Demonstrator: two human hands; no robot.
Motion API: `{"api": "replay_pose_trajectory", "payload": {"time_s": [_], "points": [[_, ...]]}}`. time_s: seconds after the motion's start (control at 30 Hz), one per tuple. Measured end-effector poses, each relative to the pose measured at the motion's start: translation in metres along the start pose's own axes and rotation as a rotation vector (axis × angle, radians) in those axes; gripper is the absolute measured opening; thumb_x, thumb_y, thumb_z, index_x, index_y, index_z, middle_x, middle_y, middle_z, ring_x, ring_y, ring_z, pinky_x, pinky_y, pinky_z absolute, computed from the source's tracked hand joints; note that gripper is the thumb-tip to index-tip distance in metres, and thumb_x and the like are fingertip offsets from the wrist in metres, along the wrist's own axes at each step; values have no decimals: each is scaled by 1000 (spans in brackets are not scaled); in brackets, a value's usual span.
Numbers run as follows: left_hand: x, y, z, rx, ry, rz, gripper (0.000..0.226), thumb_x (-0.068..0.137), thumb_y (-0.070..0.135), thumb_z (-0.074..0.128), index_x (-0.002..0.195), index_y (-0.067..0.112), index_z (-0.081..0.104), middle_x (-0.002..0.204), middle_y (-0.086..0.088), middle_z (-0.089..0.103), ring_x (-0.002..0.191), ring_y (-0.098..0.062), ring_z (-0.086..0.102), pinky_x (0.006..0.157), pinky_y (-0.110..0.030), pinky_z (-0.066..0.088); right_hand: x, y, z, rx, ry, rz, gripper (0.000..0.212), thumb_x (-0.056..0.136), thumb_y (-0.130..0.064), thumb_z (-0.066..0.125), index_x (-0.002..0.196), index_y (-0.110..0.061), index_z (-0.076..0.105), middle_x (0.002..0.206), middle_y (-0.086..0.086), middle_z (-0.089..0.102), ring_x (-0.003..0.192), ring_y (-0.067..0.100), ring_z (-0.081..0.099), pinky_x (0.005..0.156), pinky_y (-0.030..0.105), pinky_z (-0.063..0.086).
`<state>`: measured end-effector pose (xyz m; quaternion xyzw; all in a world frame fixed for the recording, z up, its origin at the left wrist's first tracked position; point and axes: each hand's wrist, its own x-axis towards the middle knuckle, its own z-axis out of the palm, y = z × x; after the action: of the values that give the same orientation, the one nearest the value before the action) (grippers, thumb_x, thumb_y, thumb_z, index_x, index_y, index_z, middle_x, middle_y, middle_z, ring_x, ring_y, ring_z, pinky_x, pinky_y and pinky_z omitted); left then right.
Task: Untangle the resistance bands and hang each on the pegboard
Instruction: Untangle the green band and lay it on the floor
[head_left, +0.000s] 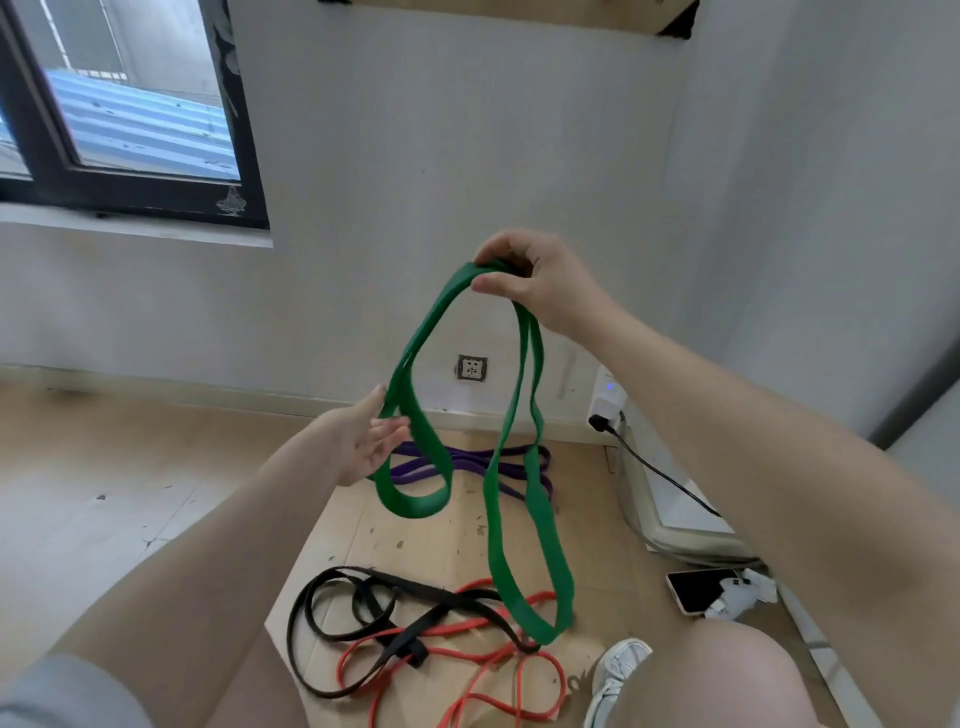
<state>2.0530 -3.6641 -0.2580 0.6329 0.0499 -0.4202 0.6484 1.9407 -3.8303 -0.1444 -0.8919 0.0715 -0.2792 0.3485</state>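
My right hand (535, 283) is raised in the middle of the view, pinching the top of a wide green band (498, 483) that hangs down in loops. My left hand (363, 441) is lower left, fingers spread, touching the side of the shorter green loop. A purple band (467, 462) lies on the floor by the wall behind the green one. A black band (363, 608) and a red band (467, 670) lie tangled together on cardboard below. A wooden board edge (519, 13), possibly the pegboard, shows at the top of the wall.
A window (119, 114) is on the left wall. A wall socket (471, 368) sits low on the wall, a plugged charger and cable (613, 410) to its right. A phone (701, 590) lies on the floor at right. My knee and white shoe (618, 675) are at the bottom right.
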Motion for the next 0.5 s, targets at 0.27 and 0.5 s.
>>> {"api": "replay_pose_trajectory", "payload": {"time_s": [0.27, 0.5], "points": [[-35, 45, 48, 845, -270, 1075, 52, 86, 29, 63, 133, 20, 43, 130, 5, 52, 120, -7, 47, 105, -27, 36, -12, 19, 11, -163, -116, 28, 11, 80, -18, 72, 91, -16, 70, 96, -2, 58, 87, 11, 56, 83, 24, 46], [-35, 59, 82, 1148, -425, 911, 65, 80, 25, 70, 137, 19, 40, 111, 6, 62, 100, -9, 61, 95, -25, 44, -36, 48, 13, 101, -4, 199, 42, 76, -18, 74, 104, -20, 42, 107, 7, 55, 78, 19, 53, 76, 39, 51]]}}
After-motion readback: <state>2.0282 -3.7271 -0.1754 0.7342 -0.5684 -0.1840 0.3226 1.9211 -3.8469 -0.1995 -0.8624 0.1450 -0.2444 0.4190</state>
